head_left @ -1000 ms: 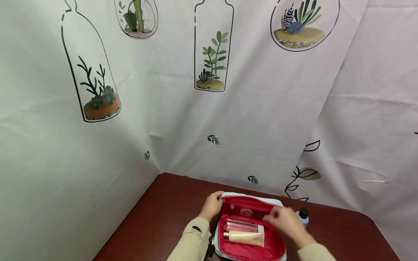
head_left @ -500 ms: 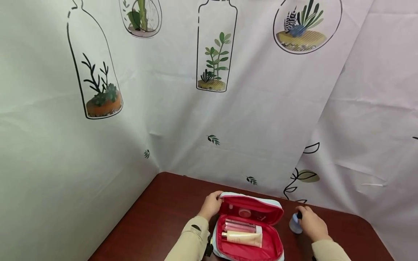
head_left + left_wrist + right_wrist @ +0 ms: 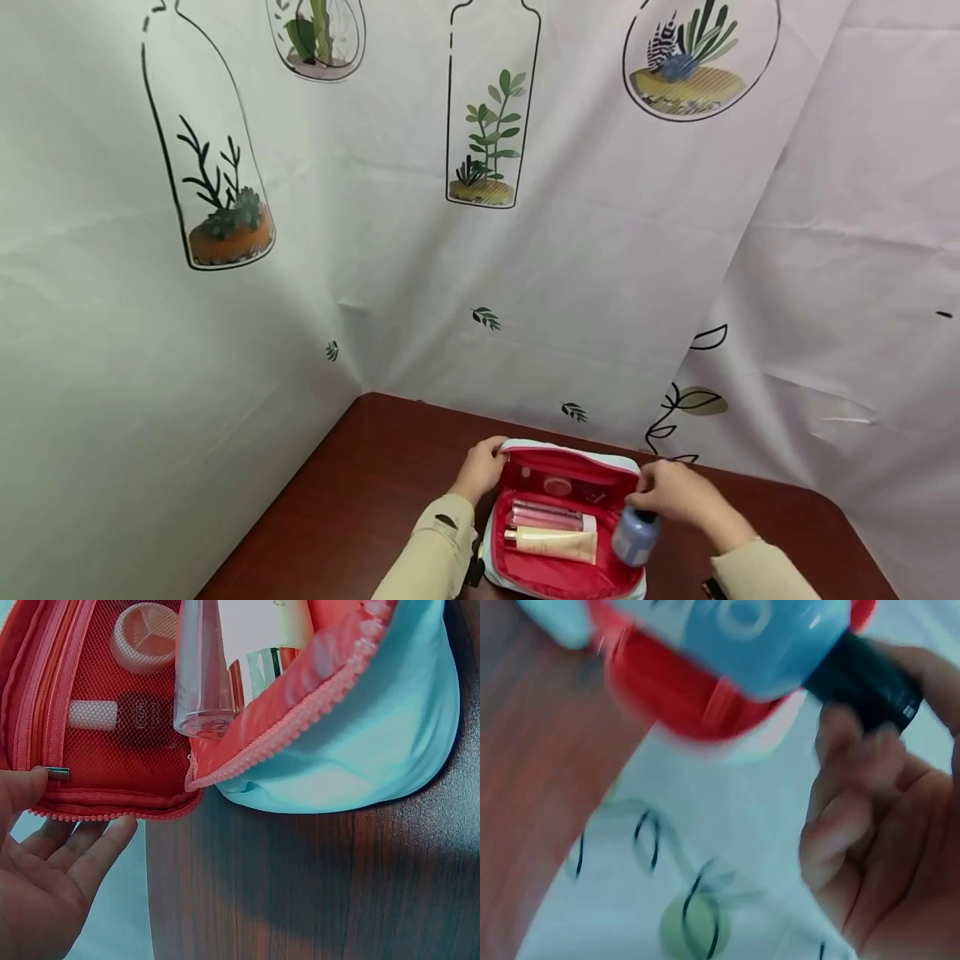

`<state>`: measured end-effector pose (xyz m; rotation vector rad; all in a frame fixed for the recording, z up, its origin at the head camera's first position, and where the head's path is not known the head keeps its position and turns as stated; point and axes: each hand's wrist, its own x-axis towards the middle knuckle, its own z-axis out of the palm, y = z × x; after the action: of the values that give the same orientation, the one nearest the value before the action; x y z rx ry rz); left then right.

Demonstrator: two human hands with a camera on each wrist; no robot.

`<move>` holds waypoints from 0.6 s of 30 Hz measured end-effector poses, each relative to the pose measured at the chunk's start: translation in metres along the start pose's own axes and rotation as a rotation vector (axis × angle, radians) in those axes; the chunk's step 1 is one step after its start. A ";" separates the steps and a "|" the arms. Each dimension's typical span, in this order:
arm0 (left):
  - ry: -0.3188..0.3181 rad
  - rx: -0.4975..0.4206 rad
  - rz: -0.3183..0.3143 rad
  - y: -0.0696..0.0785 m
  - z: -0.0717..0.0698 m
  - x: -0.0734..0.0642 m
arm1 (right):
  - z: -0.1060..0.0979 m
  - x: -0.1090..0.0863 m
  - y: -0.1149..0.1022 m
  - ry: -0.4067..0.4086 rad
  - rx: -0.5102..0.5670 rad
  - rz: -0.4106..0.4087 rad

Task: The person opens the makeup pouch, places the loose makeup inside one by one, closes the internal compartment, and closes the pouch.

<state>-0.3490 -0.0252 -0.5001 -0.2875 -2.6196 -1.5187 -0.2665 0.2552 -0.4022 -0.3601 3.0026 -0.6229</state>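
Observation:
My right hand (image 3: 678, 496) pinches the black cap (image 3: 866, 681) of a blue bottle (image 3: 634, 537), which hangs over the right side of an unzipped cosmetic bag (image 3: 555, 582) with a red lining. With thumb and fingers, my left hand (image 3: 480, 468) grips the upper left edge of the bag's raised lid, thumb beside the zipper pull (image 3: 58, 773). A clear pink-tinted bottle (image 3: 546, 517) and a cream-coloured tube (image 3: 555, 543) lie side by side in the bag. Behind the lid's mesh sit a round compact (image 3: 146, 637) and a small dark bottle with a pale cap (image 3: 142, 720).
The bag stands on a dark reddish-brown table (image 3: 390, 467). A white cloth printed with plants in jars (image 3: 420, 267) hangs behind and to the left of the table, right at its edges.
My right hand left the lid's right side, took the blue bottle by its cap from the table, and carried it left over the bag. My left hand keeps its grip on the lid.

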 end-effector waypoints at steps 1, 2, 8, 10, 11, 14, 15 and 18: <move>0.003 0.003 0.006 0.000 -0.001 -0.001 | 0.007 0.001 -0.006 -0.013 0.046 -0.060; 0.004 0.004 0.002 0.000 -0.001 -0.002 | 0.015 0.001 -0.012 -0.033 0.093 -0.112; 0.018 0.032 0.002 0.001 0.001 -0.004 | 0.074 0.003 -0.040 -0.128 0.242 -0.213; 0.022 0.042 0.011 0.002 0.002 -0.004 | 0.088 0.003 -0.042 -0.138 0.276 -0.199; 0.023 0.041 0.016 0.002 0.003 -0.003 | 0.092 0.004 -0.040 -0.139 0.294 -0.191; 0.024 0.030 0.036 0.004 0.003 -0.001 | 0.096 0.004 -0.030 -0.157 0.360 -0.152; 0.025 0.023 0.039 0.005 0.002 0.000 | 0.097 0.003 -0.025 -0.174 0.383 -0.144; 0.029 0.011 0.036 0.005 0.000 -0.001 | 0.100 0.002 -0.012 -0.219 0.400 -0.165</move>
<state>-0.3473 -0.0229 -0.4957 -0.3083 -2.5855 -1.4854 -0.2554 0.2053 -0.4890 -0.6047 2.5780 -1.0928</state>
